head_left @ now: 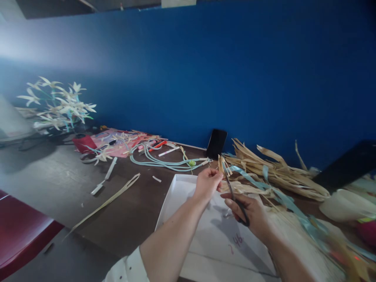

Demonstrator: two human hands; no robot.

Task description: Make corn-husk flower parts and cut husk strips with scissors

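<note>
My left hand [208, 182] pinches a small tan piece of dried husk [221, 165] that stands up from the fingertips. With its fingers through the dark handles, my right hand [249, 211] grips a pair of scissors [232, 190]. The blades point up and away, close against the husk; whether they touch it I cannot tell. Both hands are above a shallow white box lid [202, 235] with red handwritten marks. Just beyond them lies a pile of dried corn husks [273, 168], with a pale blue ribbon [289, 203] trailing across it.
A dark phone [216, 143] leans on the blue wall. Looped pale blue cord [164, 168], pens and pink sheets [117, 145] lie left of it. White husk flowers [64, 103] stand far left. One braided strip [108, 201] lies on the dark table; a white bowl [346, 205] is right.
</note>
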